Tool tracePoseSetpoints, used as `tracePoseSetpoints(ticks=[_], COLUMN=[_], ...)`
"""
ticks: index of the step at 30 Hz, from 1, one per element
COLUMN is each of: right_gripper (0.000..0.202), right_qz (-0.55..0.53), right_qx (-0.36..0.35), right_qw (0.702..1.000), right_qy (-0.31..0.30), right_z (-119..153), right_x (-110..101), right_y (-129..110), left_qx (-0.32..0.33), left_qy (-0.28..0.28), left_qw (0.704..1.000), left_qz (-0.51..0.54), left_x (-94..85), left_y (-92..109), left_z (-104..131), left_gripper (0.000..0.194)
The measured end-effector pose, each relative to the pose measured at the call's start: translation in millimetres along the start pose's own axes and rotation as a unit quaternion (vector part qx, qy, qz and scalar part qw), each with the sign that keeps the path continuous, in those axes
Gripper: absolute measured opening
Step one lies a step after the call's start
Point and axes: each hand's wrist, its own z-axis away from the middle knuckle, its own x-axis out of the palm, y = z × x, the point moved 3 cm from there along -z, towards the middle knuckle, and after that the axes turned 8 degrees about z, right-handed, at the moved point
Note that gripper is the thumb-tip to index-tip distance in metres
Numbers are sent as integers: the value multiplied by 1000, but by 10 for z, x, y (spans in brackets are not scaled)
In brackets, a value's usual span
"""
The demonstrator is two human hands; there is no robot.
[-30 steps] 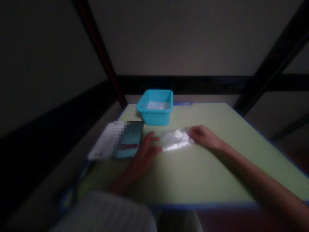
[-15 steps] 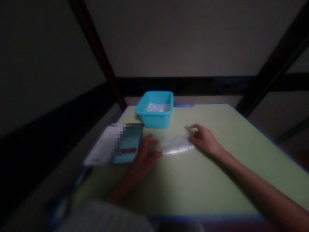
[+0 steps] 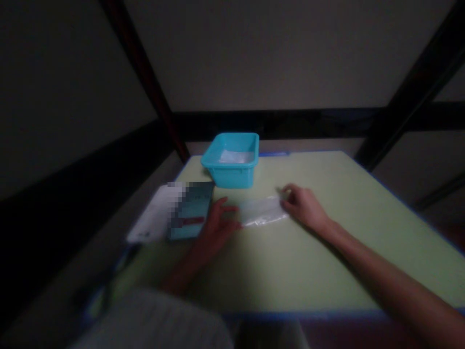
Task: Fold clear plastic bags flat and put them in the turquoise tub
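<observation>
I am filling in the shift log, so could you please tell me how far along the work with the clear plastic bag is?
Looks done: one clear item already lies in the teal bin. In hand: a clear plastic bag lies flat on the green table, left hand at one end and right hand at the other. Left, judging by that: this bag is not in the bin yet. The booklet lies untouched.

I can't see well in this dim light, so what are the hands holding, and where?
Both hands pin a clear plastic bag flat: left hand at its left end, right hand at its right end.
</observation>
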Motion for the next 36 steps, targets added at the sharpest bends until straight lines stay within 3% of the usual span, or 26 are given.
tracePoseSetpoints(ticks=[5,17,20,24,29,36], right_gripper=[15,21,35,66,77,74], right_qz=[0,84,116,172,206,221], right_qx=[-12,-26,-108,-205,-191,-181], right_qw=[1000,996,987,963,954,951], right_qy=[11,4,6,-43,-101,-118], right_z=[2,12,85,194,211,203], right_x=[6,-56,-85,43,208,211], right_y=[6,-47,-150,-243,-173,-154], left_qx=[-25,-96,-92,-102,-105,-72], left_qy=[34,47,65,66,80,81], left_qw=[999,993,993,992,991,986], left_qz=[30,43,36,19,-4,-127], left_x=[-32,39,37,53,62,38], left_y=[-59,97,103,115,115,233], left_z=[-118,-168,-172,-179,-163,-89], left_gripper=[69,57,56,58,60,65])
